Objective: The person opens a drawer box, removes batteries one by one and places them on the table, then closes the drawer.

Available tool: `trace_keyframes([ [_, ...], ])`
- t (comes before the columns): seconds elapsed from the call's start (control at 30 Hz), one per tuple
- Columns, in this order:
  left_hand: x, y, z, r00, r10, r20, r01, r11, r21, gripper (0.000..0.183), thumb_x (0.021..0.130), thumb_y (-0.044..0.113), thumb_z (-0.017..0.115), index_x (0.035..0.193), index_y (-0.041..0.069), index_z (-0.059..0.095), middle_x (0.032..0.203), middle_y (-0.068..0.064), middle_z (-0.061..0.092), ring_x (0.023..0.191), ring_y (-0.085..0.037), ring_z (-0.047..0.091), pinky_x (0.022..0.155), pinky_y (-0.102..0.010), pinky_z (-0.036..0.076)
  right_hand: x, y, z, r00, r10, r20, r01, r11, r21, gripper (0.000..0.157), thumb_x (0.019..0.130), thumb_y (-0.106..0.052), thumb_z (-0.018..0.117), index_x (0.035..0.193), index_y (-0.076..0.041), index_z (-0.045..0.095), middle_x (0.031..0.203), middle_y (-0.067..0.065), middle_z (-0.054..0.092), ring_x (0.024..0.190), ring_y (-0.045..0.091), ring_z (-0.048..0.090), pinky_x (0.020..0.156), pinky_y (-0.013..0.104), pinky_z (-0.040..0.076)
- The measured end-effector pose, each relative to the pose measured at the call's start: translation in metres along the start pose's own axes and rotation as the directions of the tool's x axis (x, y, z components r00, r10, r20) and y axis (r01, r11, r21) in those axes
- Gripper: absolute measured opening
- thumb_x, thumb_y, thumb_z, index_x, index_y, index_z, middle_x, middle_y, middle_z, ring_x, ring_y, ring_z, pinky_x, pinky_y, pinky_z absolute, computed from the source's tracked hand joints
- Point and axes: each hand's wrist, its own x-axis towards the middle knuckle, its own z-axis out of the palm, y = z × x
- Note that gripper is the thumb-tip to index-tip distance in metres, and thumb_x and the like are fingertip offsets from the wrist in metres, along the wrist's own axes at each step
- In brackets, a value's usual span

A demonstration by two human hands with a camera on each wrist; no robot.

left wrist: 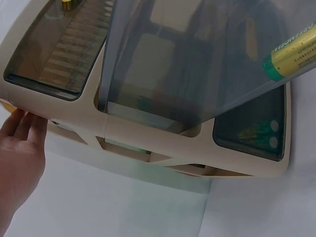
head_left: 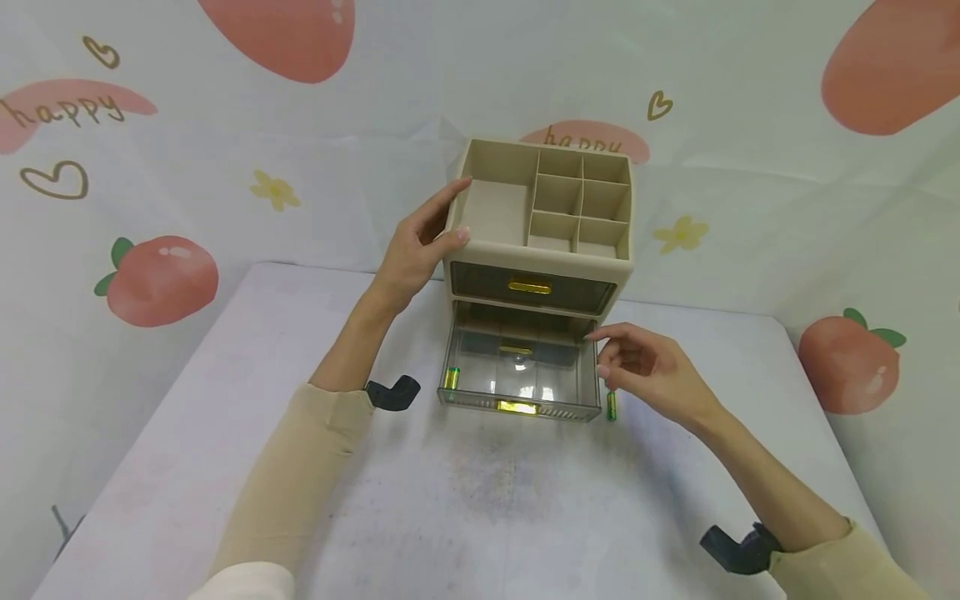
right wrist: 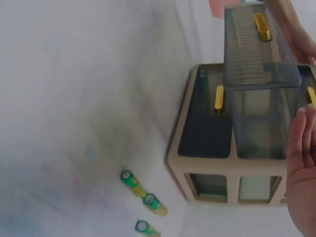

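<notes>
A beige desktop organizer stands at the back of the table with its clear middle drawer pulled out. My left hand rests on the organizer's upper left side, fingertips and thumb touching its rim. Beside the drawer's right wall is my right hand, its fingers loosely bent and holding nothing. A green-and-gold battery shows within the drawer's left front corner; the left wrist view shows this battery close up. Several more batteries lie on the table right of the organizer, partly hidden by my right hand in the head view.
Open compartments divide the organizer's top. A shut upper drawer has a gold handle. Through the dark lower drawer front, batteries show faintly. A patterned cloth hangs behind the white table.
</notes>
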Motion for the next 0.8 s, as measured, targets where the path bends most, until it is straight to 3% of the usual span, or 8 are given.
trace_keyframes([
  [0.27,0.001,0.000,0.001,1.000,0.009,0.010,-0.009,1.000,-0.010,0.058,0.097,0.005,0.059,0.152,0.010,0.041,0.157,-0.004,0.038,0.143,-0.021,0.035,0.113,-0.035,0.033,0.010,-0.006,0.007,0.999,-0.044,0.026,0.045,0.998,-0.035,0.034,0.087,0.010,0.068,0.120,-0.002,0.064,0.083,0.008,0.063,0.070,0.018,0.060,0.066,0.027,0.053],
  [0.8,0.000,0.000,0.000,1.000,-0.005,0.001,0.005,1.000,-0.002,0.057,0.097,0.006,0.059,0.152,0.010,0.042,0.156,-0.001,0.039,0.143,-0.020,0.035,0.113,-0.035,0.032,0.026,-0.014,0.025,0.999,-0.009,0.049,0.010,1.000,-0.026,0.034,0.088,0.004,0.070,0.121,-0.004,0.064,0.085,0.009,0.065,0.073,0.022,0.063,0.069,0.029,0.055],
])
